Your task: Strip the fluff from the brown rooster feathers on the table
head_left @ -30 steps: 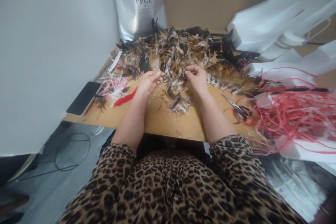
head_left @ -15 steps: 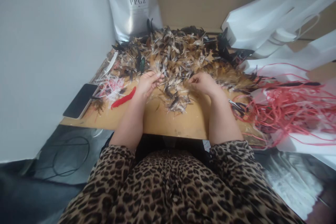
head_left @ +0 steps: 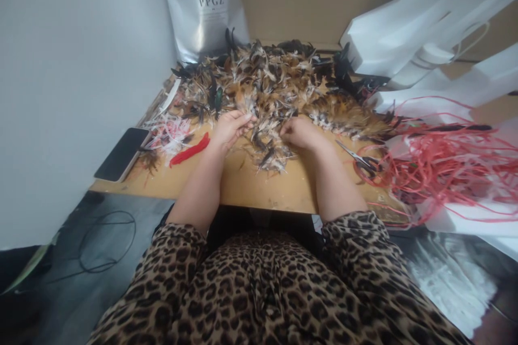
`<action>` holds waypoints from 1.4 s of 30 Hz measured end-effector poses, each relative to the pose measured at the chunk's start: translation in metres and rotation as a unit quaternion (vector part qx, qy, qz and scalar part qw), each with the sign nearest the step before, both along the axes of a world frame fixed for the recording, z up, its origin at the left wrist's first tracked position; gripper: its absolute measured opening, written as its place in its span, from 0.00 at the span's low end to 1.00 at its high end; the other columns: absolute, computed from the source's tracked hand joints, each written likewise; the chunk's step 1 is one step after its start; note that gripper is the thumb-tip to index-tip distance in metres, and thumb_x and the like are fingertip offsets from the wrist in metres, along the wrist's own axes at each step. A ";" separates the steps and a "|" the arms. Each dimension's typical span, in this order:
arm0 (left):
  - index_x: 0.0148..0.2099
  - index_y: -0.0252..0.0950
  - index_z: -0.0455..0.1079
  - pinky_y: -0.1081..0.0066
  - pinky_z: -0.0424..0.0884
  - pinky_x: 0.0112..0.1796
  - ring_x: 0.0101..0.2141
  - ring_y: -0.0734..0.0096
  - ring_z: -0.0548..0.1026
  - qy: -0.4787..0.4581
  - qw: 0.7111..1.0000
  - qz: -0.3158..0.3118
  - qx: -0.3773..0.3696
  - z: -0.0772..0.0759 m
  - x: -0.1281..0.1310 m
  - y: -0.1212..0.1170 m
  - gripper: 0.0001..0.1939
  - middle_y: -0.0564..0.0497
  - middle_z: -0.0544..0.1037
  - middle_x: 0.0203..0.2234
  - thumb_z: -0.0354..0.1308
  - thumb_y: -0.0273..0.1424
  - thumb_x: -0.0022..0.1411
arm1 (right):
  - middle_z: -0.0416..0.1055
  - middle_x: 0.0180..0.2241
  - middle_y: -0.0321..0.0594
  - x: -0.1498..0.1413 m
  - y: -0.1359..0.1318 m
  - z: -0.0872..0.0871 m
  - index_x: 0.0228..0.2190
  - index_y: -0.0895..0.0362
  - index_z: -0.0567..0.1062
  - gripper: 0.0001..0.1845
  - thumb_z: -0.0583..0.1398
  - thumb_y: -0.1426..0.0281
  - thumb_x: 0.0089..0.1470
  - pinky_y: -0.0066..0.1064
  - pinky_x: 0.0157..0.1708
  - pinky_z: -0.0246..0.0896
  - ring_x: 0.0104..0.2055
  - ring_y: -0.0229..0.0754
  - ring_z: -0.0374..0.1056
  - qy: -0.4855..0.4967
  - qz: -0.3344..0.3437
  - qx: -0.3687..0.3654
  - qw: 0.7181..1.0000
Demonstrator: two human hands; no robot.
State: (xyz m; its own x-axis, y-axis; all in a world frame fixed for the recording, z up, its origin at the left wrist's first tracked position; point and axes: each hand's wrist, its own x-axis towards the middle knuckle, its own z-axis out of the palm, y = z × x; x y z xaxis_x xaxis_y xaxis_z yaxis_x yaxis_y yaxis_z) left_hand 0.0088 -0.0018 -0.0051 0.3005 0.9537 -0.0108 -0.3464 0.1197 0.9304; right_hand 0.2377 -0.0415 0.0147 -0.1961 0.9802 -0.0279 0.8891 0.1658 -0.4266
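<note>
A broad heap of brown, black and white feathers (head_left: 275, 73) covers the back and middle of the wooden table (head_left: 263, 188). At its front left, my left hand (head_left: 231, 130) pinches the base of a pale brown feather (head_left: 245, 101) between thumb and forefinger. My right hand (head_left: 301, 132) is closed, palm down, with its fingertips at the loose feathers to the right of the small front cluster (head_left: 270, 159). What those fingers hold, if anything, is too small to make out.
On the left lie a phone (head_left: 122, 154), pink and white shreds (head_left: 170, 132) and a red strip (head_left: 189, 151). Scissors (head_left: 362, 159) rest beside tangled red strings (head_left: 453, 167) at the right. A silver bag (head_left: 208, 27) stands behind; white foam pieces (head_left: 388, 32) lean at the back right.
My right hand drew back to the right from the feathers, then moved left and down toward the front cluster. My left hand stays nearly in place, still pinching. The view shifted slightly.
</note>
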 end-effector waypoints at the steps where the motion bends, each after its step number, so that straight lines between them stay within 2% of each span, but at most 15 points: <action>1: 0.29 0.30 0.72 0.84 0.67 0.23 0.22 0.84 0.74 0.001 1.000 -0.002 0.000 0.000 0.000 0.000 0.12 0.49 0.80 0.28 0.69 0.33 0.48 | 0.77 0.27 0.39 0.002 0.001 -0.002 0.26 0.57 0.78 0.06 0.60 0.71 0.44 0.26 0.33 0.58 0.30 0.38 0.68 0.036 0.004 -0.002 0.999; 4: 0.29 0.30 0.73 0.84 0.66 0.23 0.22 0.84 0.74 0.011 1.000 0.003 -0.009 0.003 0.002 -0.003 0.11 0.49 0.80 0.27 0.69 0.32 0.48 | 0.75 0.26 0.36 0.005 0.002 -0.005 0.27 0.57 0.76 0.06 0.59 0.69 0.45 0.26 0.31 0.58 0.28 0.36 0.67 0.137 0.014 0.000 0.990; 6: 0.29 0.30 0.73 0.83 0.66 0.23 0.22 0.84 0.74 0.017 1.000 0.008 -0.016 0.005 0.003 -0.005 0.11 0.48 0.80 0.28 0.69 0.32 0.48 | 0.75 0.27 0.35 0.003 0.002 -0.004 0.29 0.57 0.76 0.07 0.60 0.69 0.44 0.25 0.31 0.58 0.29 0.35 0.67 0.159 0.013 -0.002 0.987; 11: 0.29 0.30 0.72 0.83 0.66 0.23 0.23 0.84 0.74 0.015 1.000 0.000 -0.007 0.006 0.004 -0.008 0.11 0.48 0.81 0.29 0.69 0.32 0.49 | 0.74 0.28 0.37 -0.008 -0.002 0.001 0.35 0.58 0.75 0.17 0.65 0.67 0.39 0.26 0.29 0.55 0.28 0.36 0.64 0.073 0.019 0.010 0.997; 15: 0.29 0.30 0.72 0.83 0.66 0.23 0.23 0.84 0.74 0.015 1.000 -0.009 -0.009 0.006 0.005 -0.008 0.11 0.48 0.81 0.29 0.69 0.31 0.49 | 0.73 0.26 0.37 -0.014 -0.002 -0.001 0.28 0.58 0.76 0.06 0.60 0.72 0.44 0.28 0.31 0.54 0.27 0.36 0.63 0.061 0.013 0.078 0.995; 18: 0.29 0.29 0.72 0.83 0.66 0.23 0.22 0.84 0.74 0.011 1.000 -0.010 -0.015 0.006 0.005 -0.008 0.11 0.47 0.81 0.29 0.69 0.30 0.49 | 0.72 0.24 0.37 -0.011 0.002 -0.002 0.24 0.59 0.76 0.06 0.59 0.71 0.46 0.28 0.31 0.56 0.27 0.36 0.63 0.164 -0.060 0.118 0.978; 21: 0.29 0.29 0.72 0.83 0.66 0.22 0.22 0.84 0.74 0.008 1.000 -0.013 -0.024 0.005 0.006 -0.009 0.10 0.47 0.80 0.29 0.69 0.30 0.49 | 0.72 0.23 0.35 -0.007 0.006 0.002 0.24 0.60 0.76 0.07 0.63 0.67 0.45 0.27 0.28 0.58 0.25 0.33 0.63 0.361 -0.133 0.127 0.914; 23: 0.29 0.29 0.71 0.83 0.66 0.23 0.22 0.84 0.73 0.004 0.999 -0.015 -0.035 0.004 0.007 -0.009 0.10 0.47 0.80 0.28 0.68 0.30 0.50 | 0.73 0.24 0.34 -0.008 0.007 0.007 0.26 0.59 0.75 0.08 0.65 0.66 0.44 0.25 0.25 0.58 0.22 0.31 0.62 0.510 -0.152 0.085 0.842; 26: 0.29 0.29 0.71 0.83 0.66 0.23 0.23 0.83 0.74 -0.020 0.999 -0.021 -0.045 0.001 0.011 -0.010 0.09 0.48 0.80 0.29 0.68 0.29 0.50 | 0.73 0.25 0.33 -0.019 0.006 0.011 0.28 0.57 0.73 0.10 0.67 0.67 0.43 0.22 0.22 0.59 0.22 0.29 0.63 0.681 -0.160 -0.008 0.715; 27: 0.29 0.30 0.72 0.83 0.66 0.24 0.23 0.84 0.74 -0.031 0.998 -0.023 -0.050 -0.001 0.012 -0.010 0.09 0.48 0.80 0.29 0.68 0.28 0.50 | 0.74 0.25 0.32 -0.025 0.005 0.011 0.28 0.56 0.73 0.10 0.68 0.68 0.43 0.21 0.22 0.61 0.22 0.29 0.64 0.715 -0.158 -0.032 0.681; 29: 0.30 0.30 0.72 0.83 0.66 0.24 0.24 0.84 0.74 -0.045 0.997 -0.023 -0.063 -0.002 0.016 -0.011 0.08 0.48 0.80 0.29 0.68 0.28 0.51 | 0.74 0.25 0.31 -0.040 0.003 0.008 0.29 0.56 0.72 0.10 0.68 0.70 0.44 0.20 0.23 0.63 0.23 0.28 0.65 0.754 -0.154 -0.064 0.635; 32: 0.31 0.31 0.72 0.83 0.67 0.26 0.25 0.83 0.75 -0.048 0.996 -0.013 -0.079 -0.004 0.022 -0.013 0.06 0.49 0.80 0.29 0.67 0.27 0.52 | 0.72 0.23 0.30 -0.062 0.001 0.000 0.28 0.56 0.71 0.08 0.66 0.70 0.48 0.19 0.24 0.64 0.23 0.28 0.64 0.776 -0.145 -0.105 0.605; 35: 0.30 0.32 0.72 0.83 0.67 0.26 0.25 0.83 0.75 -0.051 0.995 0.008 -0.080 -0.004 0.026 -0.015 0.05 0.52 0.79 0.26 0.66 0.27 0.53 | 0.68 0.20 0.28 -0.075 -0.002 -0.006 0.26 0.56 0.69 0.09 0.66 0.70 0.49 0.17 0.19 0.59 0.19 0.26 0.60 0.784 -0.147 -0.151 0.583; 38: 0.31 0.32 0.73 0.83 0.65 0.24 0.24 0.85 0.73 -0.058 0.995 0.018 -0.075 -0.002 0.028 -0.017 0.04 0.53 0.78 0.25 0.65 0.26 0.53 | 0.65 0.19 0.26 -0.080 -0.005 -0.007 0.26 0.57 0.68 0.11 0.67 0.70 0.46 0.17 0.15 0.52 0.18 0.25 0.56 0.788 -0.153 -0.157 0.575; 42: 0.32 0.32 0.75 0.83 0.65 0.24 0.24 0.84 0.73 -0.060 0.996 0.009 -0.064 0.001 0.029 -0.020 0.03 0.54 0.77 0.23 0.65 0.26 0.53 | 0.64 0.19 0.26 -0.083 -0.006 -0.008 0.27 0.56 0.68 0.11 0.66 0.70 0.45 0.17 0.15 0.49 0.18 0.25 0.56 0.790 -0.160 -0.140 0.575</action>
State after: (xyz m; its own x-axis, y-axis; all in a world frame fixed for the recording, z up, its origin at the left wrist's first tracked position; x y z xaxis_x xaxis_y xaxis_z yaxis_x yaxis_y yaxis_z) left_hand 0.0382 -0.0215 -0.0042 0.2898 0.9522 -0.0967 -0.4578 0.2267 0.8597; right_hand 0.1542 -0.0480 0.0067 -0.0045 0.9733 -0.2295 -0.6787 -0.1715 -0.7141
